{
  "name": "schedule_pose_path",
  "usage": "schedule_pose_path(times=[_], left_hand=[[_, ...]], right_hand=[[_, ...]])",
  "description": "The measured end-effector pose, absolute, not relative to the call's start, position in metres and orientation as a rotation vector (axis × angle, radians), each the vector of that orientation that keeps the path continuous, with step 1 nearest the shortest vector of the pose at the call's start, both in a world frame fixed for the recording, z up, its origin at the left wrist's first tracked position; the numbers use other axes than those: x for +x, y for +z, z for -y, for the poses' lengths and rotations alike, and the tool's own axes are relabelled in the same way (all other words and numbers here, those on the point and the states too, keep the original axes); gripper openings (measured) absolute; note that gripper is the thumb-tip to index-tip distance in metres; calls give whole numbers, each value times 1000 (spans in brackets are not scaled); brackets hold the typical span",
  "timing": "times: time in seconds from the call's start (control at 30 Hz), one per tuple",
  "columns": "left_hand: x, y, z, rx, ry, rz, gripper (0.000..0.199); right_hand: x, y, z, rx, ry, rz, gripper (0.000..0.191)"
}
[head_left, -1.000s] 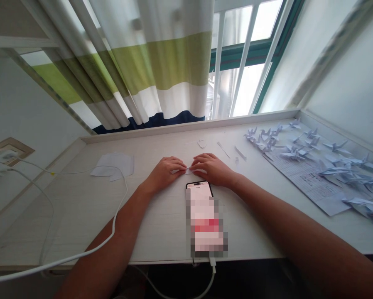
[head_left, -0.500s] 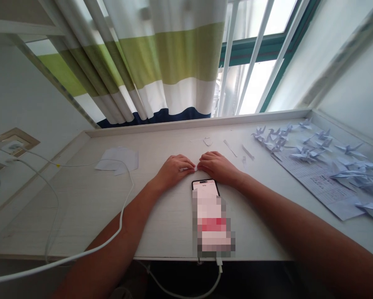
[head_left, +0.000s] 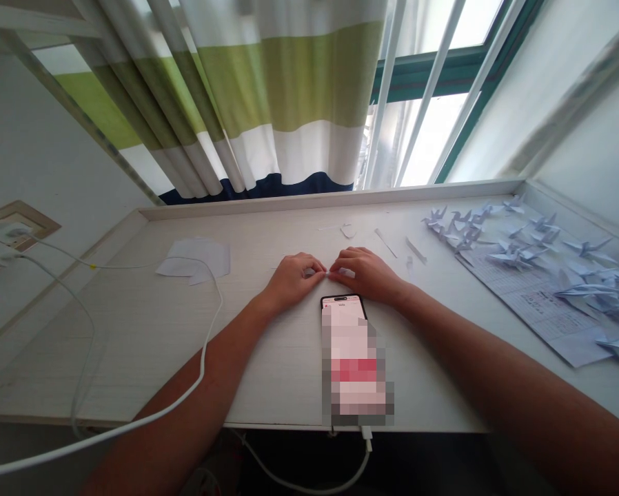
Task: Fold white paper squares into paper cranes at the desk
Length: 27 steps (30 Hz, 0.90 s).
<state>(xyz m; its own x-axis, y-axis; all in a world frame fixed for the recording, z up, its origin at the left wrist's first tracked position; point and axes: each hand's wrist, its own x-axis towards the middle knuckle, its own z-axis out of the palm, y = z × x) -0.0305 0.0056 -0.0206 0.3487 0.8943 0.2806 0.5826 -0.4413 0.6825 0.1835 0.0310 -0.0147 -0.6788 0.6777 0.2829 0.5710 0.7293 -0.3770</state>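
My left hand (head_left: 293, 281) and my right hand (head_left: 364, 275) meet at their fingertips on a small piece of folded white paper (head_left: 335, 273), mostly hidden by my fingers. Just below my hands, a smartphone (head_left: 343, 358) lies flat on the white desk (head_left: 107, 331), its screen lit and pixelated. Beyond my fingers are a small paper scrap (head_left: 347, 231) and thin paper strips (head_left: 385, 242). To the left lies a white paper sheet (head_left: 193, 258). Several folded paper cranes (head_left: 516, 255) rest far right.
A printed sheet (head_left: 537, 303) lies under the cranes. A white charging cable (head_left: 203, 365) crosses my left forearm and runs to a wall socket (head_left: 17, 233). A raised sill (head_left: 330, 196) backs the desk, below a striped curtain (head_left: 283, 89) and window.
The whole view has shifted slightly right and up in the frame. My hands have drawn closer, with their fingertips now together on the small paper.
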Motion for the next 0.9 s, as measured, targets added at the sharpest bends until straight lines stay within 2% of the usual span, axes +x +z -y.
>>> schedule_pose_path(times=[0.3,0.57,0.77,0.9], left_hand=[[-27,-24,-9,1888,982,-1334,9],[-21,-26,-13,1812,1028,-1359,7],[-25,-33,-21,1757,1028,-1265,18],[-24,-33,-21,1790,1004,-1282,15]], right_hand=[[172,-21,-32,-1173,689,2162,7],[169,-23,-36,-1236,750,2128,9],[172,-19,-36,-1256,712,2142,15],[183,-16,-37,-1261,880,2012,19]])
